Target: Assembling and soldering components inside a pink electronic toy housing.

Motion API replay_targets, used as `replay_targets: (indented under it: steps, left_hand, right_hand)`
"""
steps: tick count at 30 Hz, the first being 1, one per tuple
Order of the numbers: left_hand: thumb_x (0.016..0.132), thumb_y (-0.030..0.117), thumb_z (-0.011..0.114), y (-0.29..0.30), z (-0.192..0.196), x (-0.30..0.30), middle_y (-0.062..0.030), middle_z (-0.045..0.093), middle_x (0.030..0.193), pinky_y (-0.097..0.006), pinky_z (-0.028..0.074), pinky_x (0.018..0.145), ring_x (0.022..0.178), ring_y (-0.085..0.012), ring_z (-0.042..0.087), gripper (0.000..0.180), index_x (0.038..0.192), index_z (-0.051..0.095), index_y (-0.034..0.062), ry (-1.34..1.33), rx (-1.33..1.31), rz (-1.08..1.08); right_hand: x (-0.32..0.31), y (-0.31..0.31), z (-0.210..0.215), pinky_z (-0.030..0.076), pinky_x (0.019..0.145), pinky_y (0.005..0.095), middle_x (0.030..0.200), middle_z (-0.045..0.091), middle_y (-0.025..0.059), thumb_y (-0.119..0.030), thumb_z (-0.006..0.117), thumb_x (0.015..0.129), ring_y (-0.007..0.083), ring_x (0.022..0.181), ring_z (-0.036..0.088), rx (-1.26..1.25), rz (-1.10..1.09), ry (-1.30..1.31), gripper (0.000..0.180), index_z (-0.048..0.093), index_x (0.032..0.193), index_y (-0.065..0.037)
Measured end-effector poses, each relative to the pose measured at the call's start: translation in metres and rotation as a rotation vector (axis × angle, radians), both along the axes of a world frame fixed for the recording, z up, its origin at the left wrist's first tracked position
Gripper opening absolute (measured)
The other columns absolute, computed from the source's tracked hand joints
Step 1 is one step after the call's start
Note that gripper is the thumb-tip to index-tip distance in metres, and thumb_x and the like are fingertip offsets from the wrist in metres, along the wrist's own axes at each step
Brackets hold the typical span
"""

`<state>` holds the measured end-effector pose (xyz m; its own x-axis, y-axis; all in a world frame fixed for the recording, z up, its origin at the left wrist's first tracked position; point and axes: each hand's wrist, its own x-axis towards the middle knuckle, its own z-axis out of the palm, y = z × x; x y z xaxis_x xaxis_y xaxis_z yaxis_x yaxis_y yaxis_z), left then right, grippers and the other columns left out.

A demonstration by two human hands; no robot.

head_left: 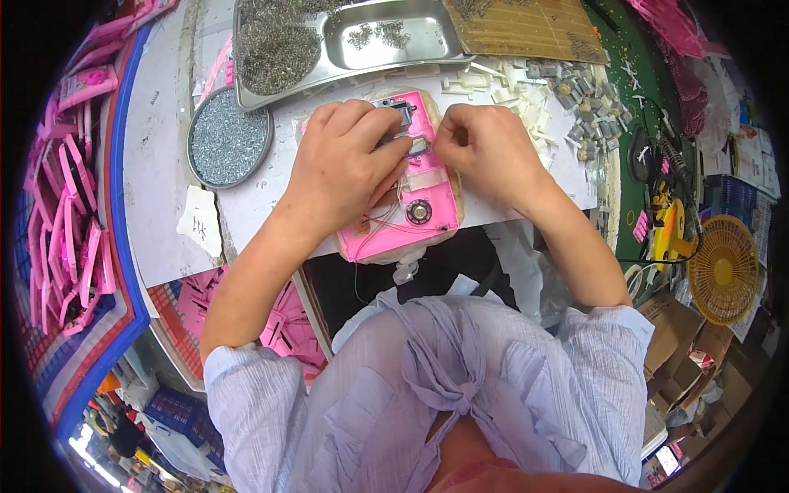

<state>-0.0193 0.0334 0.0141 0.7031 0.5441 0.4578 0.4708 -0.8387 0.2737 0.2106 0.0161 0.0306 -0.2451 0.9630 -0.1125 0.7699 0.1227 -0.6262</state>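
In front of me lies an open pink plastic housing [440,193], its inside facing up on a pale, padded rest. A round black speaker [418,212] is set near its lower end, with thin wires running beside it. My left hand [349,156] curls over the housing's left side and grips it, its fingertips by a small grey part [403,111] and a pale piece [419,146]. Over the right edge, my right hand [489,148] is closed in a pinch; whatever is between its fingertips is hidden.
A metal tray [386,57] of small metal parts stands behind, beside a brown board [526,29]. Left is a round dish [230,135] of small screws. White plastic pieces [526,90] and grey motors [588,103] lie right. Pink shells [70,214] fill the far left; a yellow fan [723,269] stands right.
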Motion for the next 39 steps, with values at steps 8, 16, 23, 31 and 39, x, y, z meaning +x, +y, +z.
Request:
replay_targets:
  steps: [8, 16, 23, 31, 39]
  left_hand:
    - [0.074, 0.018, 0.082, 0.003, -0.004, 0.000, -0.0044, 0.063, 0.104, -0.043, 0.046, 0.089, 0.097, -0.0252, 0.060, 0.030, 0.102, 0.076, 0.0098, -0.061, -0.044, -0.032]
    - [0.075, 0.019, 0.078, 0.005, -0.012, -0.001, -0.0015, 0.062, 0.106, -0.041, 0.045, 0.090, 0.100, -0.0235, 0.059, 0.018, 0.091, 0.076, 0.0098, -0.086, -0.010, -0.025]
    - [0.076, 0.017, 0.077, 0.006, -0.013, 0.001, -0.0017, 0.063, 0.105, -0.041, 0.046, 0.089, 0.099, -0.0236, 0.059, 0.017, 0.090, 0.076, 0.0087, -0.117, -0.011, -0.022]
    - [0.071, 0.012, 0.080, 0.004, -0.018, 0.000, -0.0054, 0.062, 0.104, -0.043, 0.048, 0.084, 0.097, -0.0265, 0.059, 0.027, 0.098, 0.076, 0.0070, -0.176, -0.092, -0.032]
    - [0.071, 0.012, 0.079, 0.005, -0.020, -0.001, -0.0056, 0.062, 0.106, -0.043, 0.048, 0.083, 0.096, -0.0269, 0.059, 0.028, 0.098, 0.075, 0.0065, -0.190, -0.089, -0.042]
  right_hand:
    - [-0.012, -0.008, 0.004, 0.055, 0.063, 0.0415, 0.072, 0.071, 0.0136, -0.020, 0.074, 0.080, 0.0303, 0.065, 0.070, 0.063, -0.031, -0.047, 0.017, 0.073, 0.083, -0.003]
    - [-0.021, 0.020, 0.013, 0.054, 0.065, 0.0444, 0.069, 0.069, 0.0161, -0.024, 0.076, 0.076, 0.0341, 0.066, 0.068, 0.049, 0.175, -0.281, 0.026, 0.073, 0.085, 0.000]
    - [0.001, 0.042, 0.013, 0.050, 0.063, 0.0335, 0.070, 0.068, 0.0084, -0.015, 0.072, 0.078, 0.0166, 0.063, 0.062, -0.328, 0.195, -0.031, 0.021, 0.072, 0.088, 0.004]
    - [-0.003, 0.003, 0.002, 0.049, 0.063, 0.0231, 0.072, 0.066, -0.0003, -0.006, 0.072, 0.081, 0.0053, 0.066, 0.057, -0.266, -0.086, 0.188, 0.012, 0.072, 0.089, 0.004]
    - [-0.016, 0.034, 0.018, 0.053, 0.065, 0.0378, 0.069, 0.067, 0.0126, -0.017, 0.075, 0.073, 0.0246, 0.066, 0.065, -0.216, 0.151, -0.168, 0.019, 0.069, 0.076, 0.001]
